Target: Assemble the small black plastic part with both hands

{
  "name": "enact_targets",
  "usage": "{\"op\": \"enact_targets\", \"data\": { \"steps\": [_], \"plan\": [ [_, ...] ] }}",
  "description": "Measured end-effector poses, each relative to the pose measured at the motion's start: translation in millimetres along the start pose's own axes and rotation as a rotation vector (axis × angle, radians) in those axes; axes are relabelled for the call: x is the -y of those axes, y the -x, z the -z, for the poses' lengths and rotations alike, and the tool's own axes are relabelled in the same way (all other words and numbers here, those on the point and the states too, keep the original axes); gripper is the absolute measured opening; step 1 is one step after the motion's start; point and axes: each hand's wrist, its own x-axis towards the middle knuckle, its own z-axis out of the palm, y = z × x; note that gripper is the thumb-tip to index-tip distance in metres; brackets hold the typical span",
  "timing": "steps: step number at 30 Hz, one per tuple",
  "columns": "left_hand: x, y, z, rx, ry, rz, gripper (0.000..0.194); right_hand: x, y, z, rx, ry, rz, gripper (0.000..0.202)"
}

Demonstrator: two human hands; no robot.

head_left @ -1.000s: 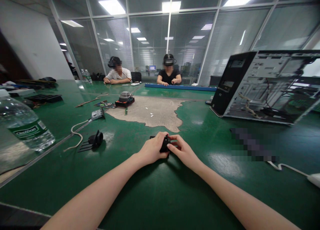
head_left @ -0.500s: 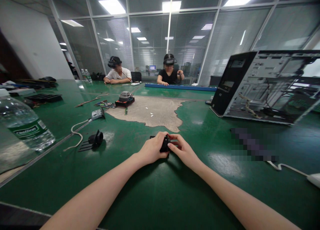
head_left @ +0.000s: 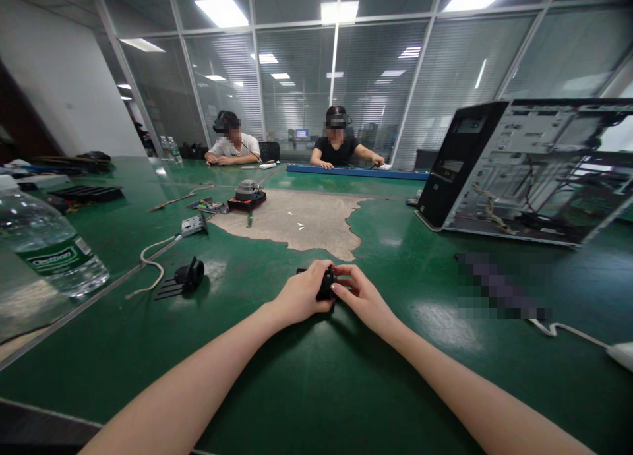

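A small black part is held between my two hands, low over the green table. My left hand wraps round it from the left, thumb below and fingers over the top. From the right, my right hand grips its side with curved fingers and thumb. Much of the part is hidden by the fingers. Left of my hands lies another black part with a round piece and flat prongs.
An open computer case stands at the right, near a pixelated purple item. A water bottle, a metal bracket and a cooler are left. Two people sit beyond a blue strip.
Across the table, the person in black has lowered a raised hand and stretched it out to the blue strip. My hands and the black part look unchanged.
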Motion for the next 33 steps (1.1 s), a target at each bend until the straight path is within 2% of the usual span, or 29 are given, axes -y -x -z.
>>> {"op": "enact_targets", "data": {
  "steps": [5, 10, 17, 21, 25, 33],
  "plan": [
    [-0.1, 0.2, 0.5, 0.003, 0.004, 0.002, 0.061, 1.1, 0.7, 0.4, 0.029, 0.013, 0.001, 0.023],
    [-0.2, 0.2, 0.2, -0.004, 0.003, -0.009, 0.057, 2.2, 1.6, 0.6, -0.025, 0.041, 0.075, 0.015],
    [-0.1, -0.4, 0.6, 0.014, 0.016, 0.009, 0.063, 0.5, -0.5, 0.3, 0.005, 0.013, -0.028, 0.026],
    [-0.3, 0.1, 0.7, 0.007, -0.003, 0.013, 0.061, 2.2, 1.1, 1.1, 0.033, 0.018, 0.021, 0.021],
    [-0.4, 0.4, 0.3, -0.003, -0.007, -0.001, 0.058, 3.4, 2.3, 1.3, -0.004, 0.027, 0.062, 0.014],
    [0.4, -0.6, 0.4, 0.009, 0.011, 0.014, 0.064, -0.1, -0.9, 0.8, -0.003, 0.039, -0.023, 0.025]
  ]
}}
